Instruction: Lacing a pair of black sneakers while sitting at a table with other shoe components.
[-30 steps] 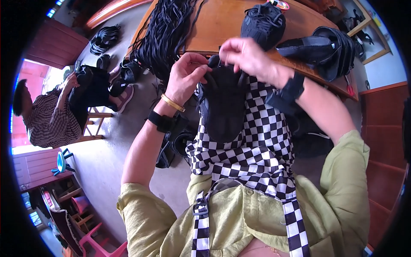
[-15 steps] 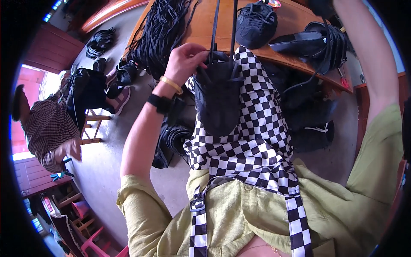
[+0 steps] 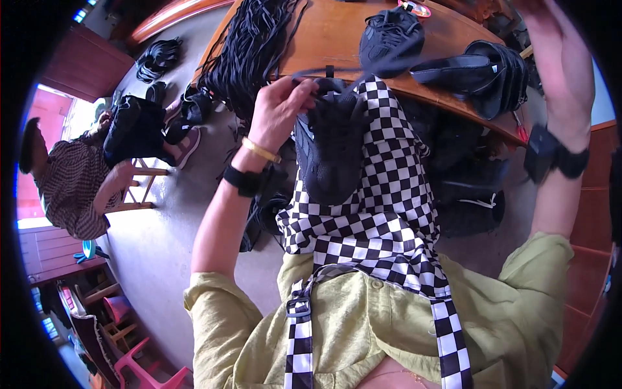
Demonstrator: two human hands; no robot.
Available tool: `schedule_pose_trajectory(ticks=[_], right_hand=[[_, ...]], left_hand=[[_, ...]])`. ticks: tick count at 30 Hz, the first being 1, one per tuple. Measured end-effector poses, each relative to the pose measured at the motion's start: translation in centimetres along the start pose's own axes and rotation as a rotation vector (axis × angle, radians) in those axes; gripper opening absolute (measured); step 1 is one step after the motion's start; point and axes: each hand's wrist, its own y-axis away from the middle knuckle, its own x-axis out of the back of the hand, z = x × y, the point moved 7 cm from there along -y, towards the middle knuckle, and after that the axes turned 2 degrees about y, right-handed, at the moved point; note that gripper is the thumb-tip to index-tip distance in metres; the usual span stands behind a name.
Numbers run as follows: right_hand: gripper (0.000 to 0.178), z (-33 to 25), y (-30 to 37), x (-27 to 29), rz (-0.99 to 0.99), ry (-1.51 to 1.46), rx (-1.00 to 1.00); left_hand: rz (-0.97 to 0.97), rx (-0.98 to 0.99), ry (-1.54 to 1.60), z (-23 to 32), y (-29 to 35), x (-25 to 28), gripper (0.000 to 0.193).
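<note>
A black lace-up shoe [image 3: 330, 152] rests on my lap, toe toward me, over a black-and-white checked apron [image 3: 395, 165]. At the left of its opening, my left hand [image 3: 284, 107] has thumb and fingers pinched on a black shoelace. A blurred stretch of shoelace [image 3: 389, 67] runs from the shoe's top to the right, in front of another shoe. High at the right edge, my right hand [image 3: 562, 61] is raised away from the shoe. Its fingers are smeared and partly cut off, so what they hold cannot be made out.
On the wooden table [image 3: 324, 35] lie a heap of black laces [image 3: 249, 45], a black shoe [image 3: 391, 40] and stacked shoe parts [image 3: 476, 74]. Dark shoes [image 3: 470, 207] sit beneath. At the left, another person [image 3: 78, 175] sits handling dark material. A pink chair [image 3: 149, 369] stands lower left.
The laces that stretched straight up from the shoe have dropped and swung rightward. My right arm has drawn back, bringing its wrist strap into view. My left hand stays by the shoe's opening.
</note>
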Motion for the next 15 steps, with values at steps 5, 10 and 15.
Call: schedule_pose_trajectory(ticks=[5, 10, 15], right_hand=[[0.021, 8.0, 6.2, 5.1, -0.117, -0.176, -0.438], [0.017, 16.2, 14.9, -0.1, -0.027, 0.082, -0.721], [0.013, 20.6, 21.3, -7.0, -0.388, 0.278, -0.809]], left_hand=[[0.084, -0.002, 0.388, -3.1, 4.1, 1.0, 0.034], [0.233, -0.011, 0.609, -3.2, 4.0, 4.6, 0.036], [0.279, -0.127, 0.768, -2.6, 2.8, 12.1, 0.039]])
